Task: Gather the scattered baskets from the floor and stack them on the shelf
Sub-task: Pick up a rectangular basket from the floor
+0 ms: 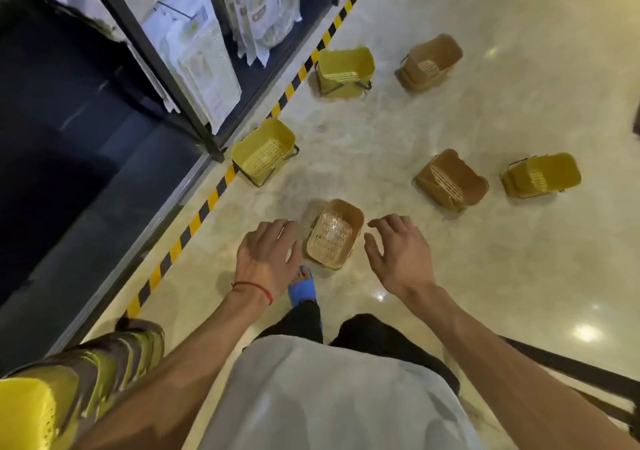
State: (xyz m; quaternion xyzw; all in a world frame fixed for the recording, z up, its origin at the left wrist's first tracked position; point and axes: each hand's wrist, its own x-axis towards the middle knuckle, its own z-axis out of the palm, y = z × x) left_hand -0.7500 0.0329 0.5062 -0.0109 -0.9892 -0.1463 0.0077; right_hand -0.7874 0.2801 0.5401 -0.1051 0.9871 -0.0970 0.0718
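Several small plastic baskets lie scattered on the pale floor. A tan basket [333,235] stands upright right in front of me. My left hand [266,259] hovers at its left side and my right hand [398,252] at its right, both with fingers spread and holding nothing. Farther off are a yellow basket [263,151] by the shelf post, another yellow basket [344,70], a tan basket [431,63], a tan basket [450,181] and a yellow basket [540,176] at the right. A stack of yellow baskets [69,390] sits on the shelf at lower left.
A dark metal shelf unit [145,41] with white packaged goods runs along the left. Yellow-and-black tape [204,207] marks its edge on the floor. My foot in a blue sandal [303,285] is just behind the near basket. A dark rail [571,366] crosses the lower right.
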